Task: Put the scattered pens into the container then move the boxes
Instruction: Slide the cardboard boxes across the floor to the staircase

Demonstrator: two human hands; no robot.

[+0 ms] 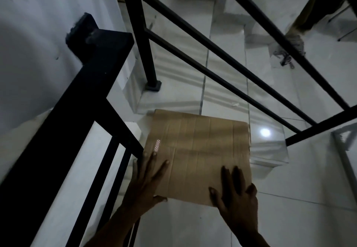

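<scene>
Box (199,154) on floor (299,208) right of railing (58,127); stairs (222,34) beyond; both hands on box's near edge.

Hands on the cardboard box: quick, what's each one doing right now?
Left hand: open, fingers spread flat on the cardboard box at its near left corner, thumb under the edge.
Right hand: open, palm flat on the near right corner.

Box (199,156) underside hidden; forearms cut by bottom edge.
</scene>
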